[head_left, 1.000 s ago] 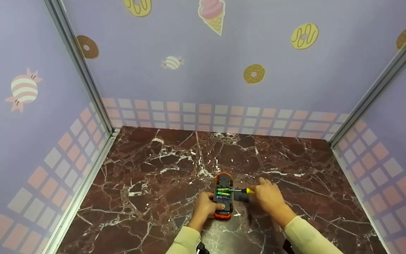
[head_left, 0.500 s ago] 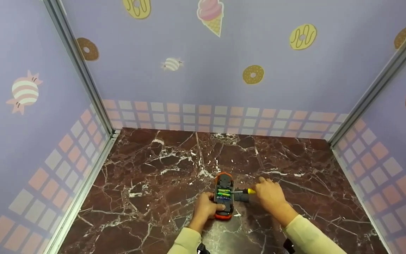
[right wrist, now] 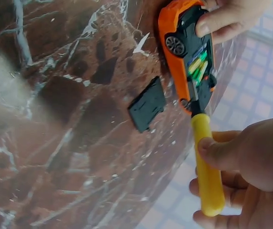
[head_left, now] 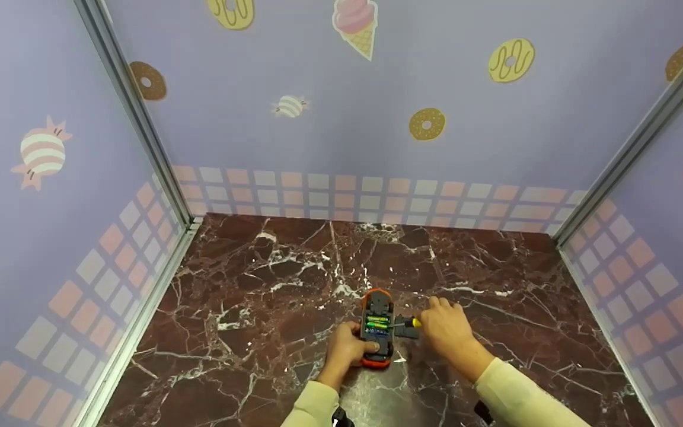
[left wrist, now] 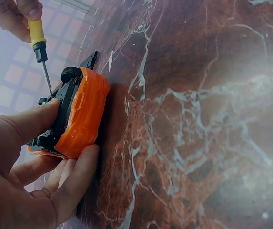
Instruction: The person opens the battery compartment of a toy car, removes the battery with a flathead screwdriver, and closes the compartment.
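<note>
An orange toy car (head_left: pixel 377 299) lies wheels up, its underside showing an uncovered battery bay. Green and yellow batteries (head_left: pixel 377 322) sit in the bay, with a blue one (head_left: pixel 375 332) beside them. My left hand (head_left: pixel 346 350) grips the car, thumb across the black underside and fingers round the orange body. In my right hand (head_left: pixel 449 329) is a screwdriver (right wrist: pixel 207 164) with a yellow handle, pinched between thumb and fingers. Its metal shaft reaches over the car's edge to the battery bay; whether the tip touches a battery, I cannot tell.
A black battery cover (right wrist: pixel 148 106) lies on the marbled tabletop (head_left: pixel 258 332), just right of the car. Near it is a small white scrap (right wrist: pixel 141 44). Patterned lilac panels (head_left: pixel 341 148) wall in the table at the back and both sides.
The screwdriver's tip has shifted slightly toward me along the battery bay, and my right hand has moved a little left. My left hand and the car stay in place.
</note>
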